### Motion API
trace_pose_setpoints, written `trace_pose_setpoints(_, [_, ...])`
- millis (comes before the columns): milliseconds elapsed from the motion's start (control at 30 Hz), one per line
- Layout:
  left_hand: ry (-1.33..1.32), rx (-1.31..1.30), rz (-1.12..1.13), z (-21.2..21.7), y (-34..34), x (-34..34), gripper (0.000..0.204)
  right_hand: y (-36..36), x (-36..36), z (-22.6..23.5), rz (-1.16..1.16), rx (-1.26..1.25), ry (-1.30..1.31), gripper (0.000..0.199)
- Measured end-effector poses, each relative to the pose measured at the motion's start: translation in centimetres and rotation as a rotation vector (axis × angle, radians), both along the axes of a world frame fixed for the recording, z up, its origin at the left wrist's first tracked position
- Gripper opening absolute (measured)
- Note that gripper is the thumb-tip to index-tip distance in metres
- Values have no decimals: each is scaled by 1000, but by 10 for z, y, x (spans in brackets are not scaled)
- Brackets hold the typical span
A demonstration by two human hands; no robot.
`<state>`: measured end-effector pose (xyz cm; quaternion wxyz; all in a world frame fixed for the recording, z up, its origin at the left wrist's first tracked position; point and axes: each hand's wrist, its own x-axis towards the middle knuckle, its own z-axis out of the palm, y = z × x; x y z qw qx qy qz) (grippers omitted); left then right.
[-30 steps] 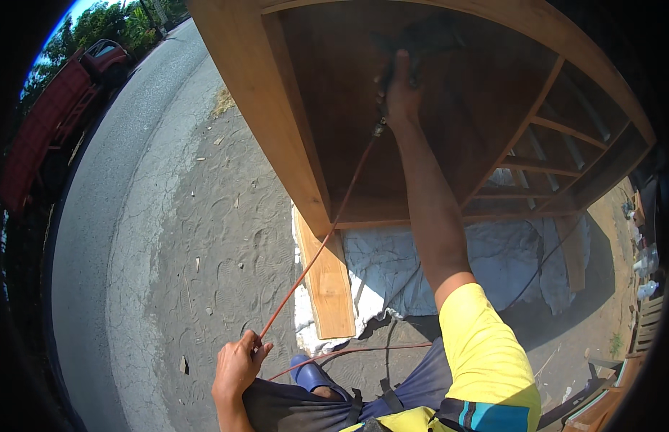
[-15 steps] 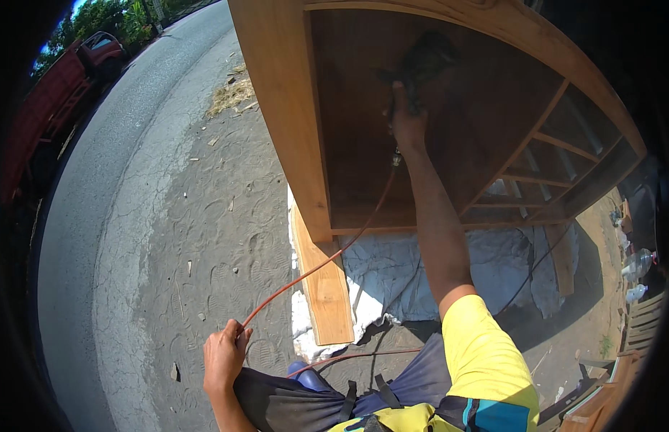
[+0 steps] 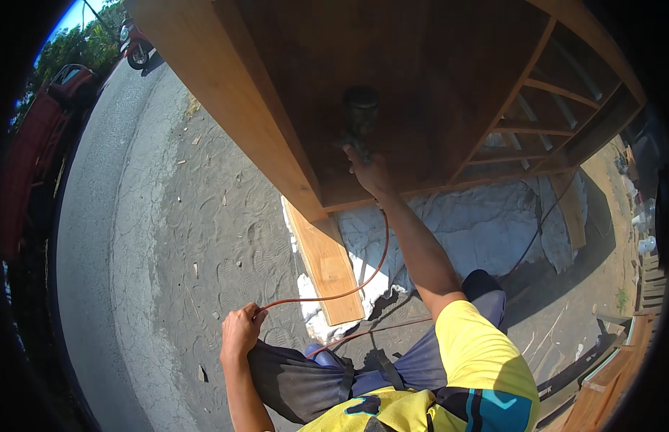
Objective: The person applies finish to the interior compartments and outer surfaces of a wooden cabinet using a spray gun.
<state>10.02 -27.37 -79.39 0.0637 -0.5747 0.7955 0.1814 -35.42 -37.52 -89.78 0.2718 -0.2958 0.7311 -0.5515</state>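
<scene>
Inside the wooden cabinet (image 3: 237,79), my right hand (image 3: 369,173) is wrapped round a dark spray gun (image 3: 360,115) with a round cup on top. Shadow hides much of the gun's shape and its nozzle. An orange-red air hose (image 3: 327,297) runs from below the gun, loops over the cabinet's lower edge and passes to my left hand (image 3: 242,327). That hand is closed on the hose, out to the left above my knee. A grid of wooden bars (image 3: 550,133) forms small compartments on the cabinet's right side.
Under the cabinet lie a wooden plank (image 3: 331,266) and a white sheet (image 3: 464,223). More hose crosses the ground by my feet. Sandy ground (image 3: 219,237) and a road (image 3: 97,237) are to the left, with a red truck (image 3: 39,151) and a red motorcycle (image 3: 138,47).
My right hand with the spray gun has come lower and nearer inside the cabinet. The hose now sags in a deeper loop. A motorcycle has appeared on the road.
</scene>
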Motion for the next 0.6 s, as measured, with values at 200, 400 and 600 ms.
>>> trace_pose_setpoints(200, [-33, 2, 81, 16, 34, -20, 28, 0, -25, 27, 22, -147, -10, 62])
trace_pose_setpoints(400, [-97, -8, 194, 36, 86, -19, 28, 16, -40, 47, 152, -103, -61, 61])
trace_pose_setpoints(600, [-118, -41, 237, 51, 124, -50, 29, 7, -44, 45, 200, -103, 103, 60])
